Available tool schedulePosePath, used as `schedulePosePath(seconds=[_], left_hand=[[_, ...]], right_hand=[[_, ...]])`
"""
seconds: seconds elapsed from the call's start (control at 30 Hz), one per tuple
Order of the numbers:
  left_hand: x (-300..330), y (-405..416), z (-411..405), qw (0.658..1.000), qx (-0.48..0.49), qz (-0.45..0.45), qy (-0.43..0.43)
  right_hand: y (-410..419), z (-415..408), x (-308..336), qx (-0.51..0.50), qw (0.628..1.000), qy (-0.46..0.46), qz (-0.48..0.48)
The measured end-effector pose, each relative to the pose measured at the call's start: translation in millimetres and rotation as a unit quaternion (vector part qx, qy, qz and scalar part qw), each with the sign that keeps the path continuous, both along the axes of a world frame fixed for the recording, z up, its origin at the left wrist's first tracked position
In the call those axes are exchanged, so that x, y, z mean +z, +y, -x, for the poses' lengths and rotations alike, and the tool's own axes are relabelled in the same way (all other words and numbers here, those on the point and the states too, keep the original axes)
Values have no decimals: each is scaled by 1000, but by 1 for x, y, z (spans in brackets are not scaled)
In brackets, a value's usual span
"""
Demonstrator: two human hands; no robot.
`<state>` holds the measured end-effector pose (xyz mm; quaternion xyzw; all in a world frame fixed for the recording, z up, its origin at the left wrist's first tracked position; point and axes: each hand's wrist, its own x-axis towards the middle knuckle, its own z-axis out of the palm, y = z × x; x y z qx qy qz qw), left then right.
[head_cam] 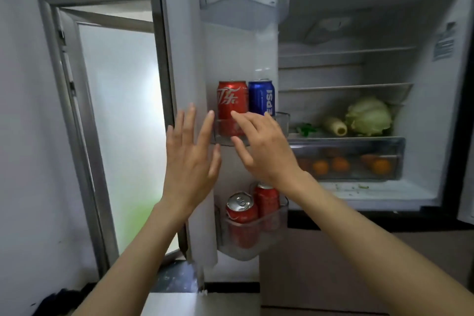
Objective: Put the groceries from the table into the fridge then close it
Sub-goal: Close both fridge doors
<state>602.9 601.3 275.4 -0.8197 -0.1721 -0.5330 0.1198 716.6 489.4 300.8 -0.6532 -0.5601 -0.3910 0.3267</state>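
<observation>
Fridge (359, 20) open, door (179, 59) swung wide to the left. Left hand (189, 151) raised flat before the door's inner edge, fingers straight and spread, grasping nothing; whether touching the door, cannot tell. Right hand (264, 146) reaching toward the middle door bin (282, 120), fingers loosely extended, fingertips (234, 113) at the red can (232, 105), nothing gripped.

Groceries already inside: red can and blue can (261, 97) upright, side by side in the middle bin; two more red cans (242, 215) in the lower bin (256, 244); cabbage (369, 115) and a pale vegetable (336, 127) on a shelf; oranges (338, 164) in the drawer (395, 156). Table out of view, so what remains there, unknown.

Judging by this, close to the closing step, or a last nudge of the red can.

Risks from here:
- Red can tipped by a careless push of the fingertips, knocking the blue can beside it.
- Cans toppling or rattling out of the shallow bin if the door gets slammed.
- Fingers caught between door edge and cabinet if the right hand lingers at the bin while the left pushes.
- Door left ajar if pushed too softly, seal not meeting.
</observation>
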Motion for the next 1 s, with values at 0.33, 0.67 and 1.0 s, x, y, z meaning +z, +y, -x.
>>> schedulePosePath(seconds=[0.33, 0.67, 1.0], left_hand=[[0, 7, 8, 995, -75, 68, 9], [31, -28, -14, 997, -70, 16, -4], [29, -102, -73, 992, -74, -71, 80]], right_hand=[[-11, 10, 2, -67, 997, 27, 30], [-85, -28, 10, -67, 984, 161, 32], [-139, -49, 0, -58, 972, 219, -57]])
